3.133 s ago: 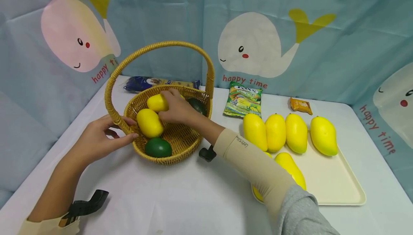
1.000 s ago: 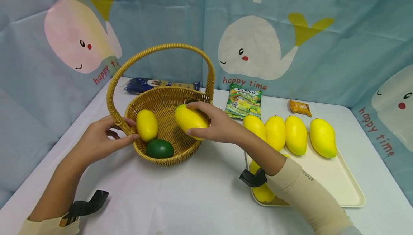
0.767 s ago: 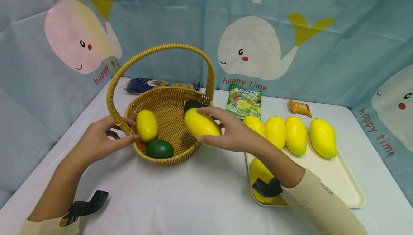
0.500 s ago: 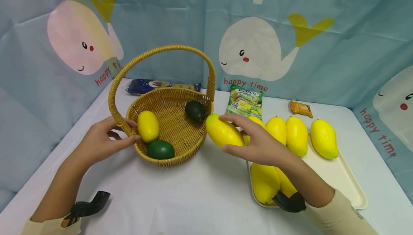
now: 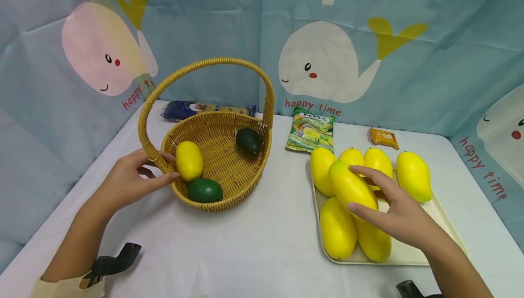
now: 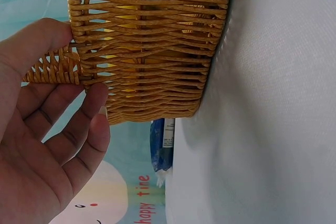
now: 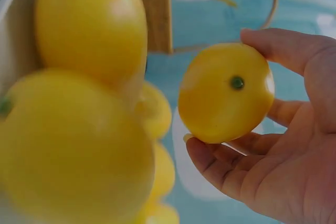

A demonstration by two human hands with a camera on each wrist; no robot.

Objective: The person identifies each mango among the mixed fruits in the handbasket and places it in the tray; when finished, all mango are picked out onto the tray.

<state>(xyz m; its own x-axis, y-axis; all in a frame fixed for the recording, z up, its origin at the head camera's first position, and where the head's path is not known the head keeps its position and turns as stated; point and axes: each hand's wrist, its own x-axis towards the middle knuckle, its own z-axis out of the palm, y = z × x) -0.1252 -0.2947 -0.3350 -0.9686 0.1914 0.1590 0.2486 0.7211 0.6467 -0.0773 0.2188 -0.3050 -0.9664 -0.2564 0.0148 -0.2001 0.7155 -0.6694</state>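
Note:
In the head view my left hand holds the wicker basket at its left rim, beside the foot of the handle. The left wrist view shows the thumb and fingers pinching the basket's woven edge. One yellow mango, a green avocado and a dark avocado lie inside. My right hand grips another mango between thumb and fingers, over the cream tray. The right wrist view shows this held mango stem end on. Several more mangoes rest on the tray.
Behind the basket lies a blue packet. A green candy bag and a small orange packet sit near the back of the white table. A printed curtain hangs behind.
My right hand has taken the mango from the basket and carried it right, over the tray. The left hand still holds the basket rim; the other basket contents stay inside.

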